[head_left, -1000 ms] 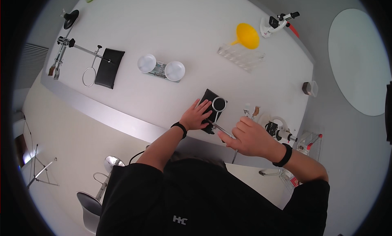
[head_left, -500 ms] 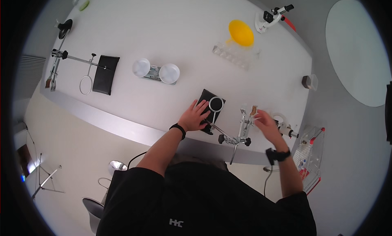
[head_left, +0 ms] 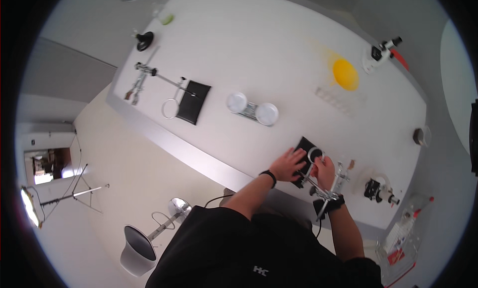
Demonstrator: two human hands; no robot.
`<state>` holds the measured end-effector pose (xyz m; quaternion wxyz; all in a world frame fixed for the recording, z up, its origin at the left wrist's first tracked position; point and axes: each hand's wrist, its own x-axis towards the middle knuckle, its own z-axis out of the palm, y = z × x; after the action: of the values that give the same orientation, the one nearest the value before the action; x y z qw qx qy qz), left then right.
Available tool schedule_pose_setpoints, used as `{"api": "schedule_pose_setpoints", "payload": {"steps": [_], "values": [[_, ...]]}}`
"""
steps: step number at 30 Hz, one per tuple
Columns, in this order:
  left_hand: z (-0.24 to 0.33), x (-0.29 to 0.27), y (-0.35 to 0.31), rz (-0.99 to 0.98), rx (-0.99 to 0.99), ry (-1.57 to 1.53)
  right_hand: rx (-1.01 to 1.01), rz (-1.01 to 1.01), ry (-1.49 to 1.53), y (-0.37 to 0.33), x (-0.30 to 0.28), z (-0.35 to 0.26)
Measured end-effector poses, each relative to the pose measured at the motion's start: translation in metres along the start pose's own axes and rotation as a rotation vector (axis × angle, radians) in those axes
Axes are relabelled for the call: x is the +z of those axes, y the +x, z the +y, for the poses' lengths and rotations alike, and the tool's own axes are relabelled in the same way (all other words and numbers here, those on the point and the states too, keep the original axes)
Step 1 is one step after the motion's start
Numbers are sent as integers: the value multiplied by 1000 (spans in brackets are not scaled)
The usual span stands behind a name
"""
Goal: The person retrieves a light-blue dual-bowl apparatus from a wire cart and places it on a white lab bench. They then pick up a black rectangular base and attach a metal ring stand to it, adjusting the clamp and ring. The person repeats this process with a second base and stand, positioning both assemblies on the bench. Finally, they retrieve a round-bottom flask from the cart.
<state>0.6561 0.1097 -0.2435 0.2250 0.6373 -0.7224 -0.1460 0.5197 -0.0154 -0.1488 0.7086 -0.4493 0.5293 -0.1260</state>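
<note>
Two bare hands are at work on a metal ring stand near the front edge of a white surface (head_left: 239, 49), to the right of its middle. Half a second ago your right hand (head_left: 325, 175) was beside the clamp (head_left: 342, 174) on the stand's right; now it has moved left to the metal ring (head_left: 309, 152). Your left hand (head_left: 287, 166) has stayed on the stand's black rectangular base (head_left: 302, 147). The whole view has swung, so everything sits farther right and lower.

Farther back, a small balance carries two shallow white pans (head_left: 267, 114); their contents cannot be made out. A clear cup (head_left: 424, 136) near the right edge has something dark at one end. At the far left, a clear vessel (head_left: 167, 20) shows green at its bottom. A blurred clear rack (head_left: 334, 101) stands beside a yellow funnel (head_left: 345, 74). Beyond the right edge, a wire basket (head_left: 413, 265) with red trim holds a red item.

Your left palm faces down, its fingers spread apart on the base. Your right forearm rises from below, wrist under the ring, fingers bent at its near side; whether they are closed on it, you cannot tell from here.
</note>
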Motion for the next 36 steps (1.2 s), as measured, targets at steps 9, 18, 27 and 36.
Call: {"api": "schedule_pose_setpoints", "payload": {"steps": [9,18,27,36], "values": [[-8,-29,-17,15,-82,-243,-194,217,-101,-52,-33,53],[-162,-166,-216,524,-405,-345,-89,177,-417,-154,144,113],[-324,-248,-304,493,-579,124,-1306,-255,-1096,-118,519,-203],[-342,-222,-306,342,-618,90,-1089,-439,-1552,-82,587,-254]]}}
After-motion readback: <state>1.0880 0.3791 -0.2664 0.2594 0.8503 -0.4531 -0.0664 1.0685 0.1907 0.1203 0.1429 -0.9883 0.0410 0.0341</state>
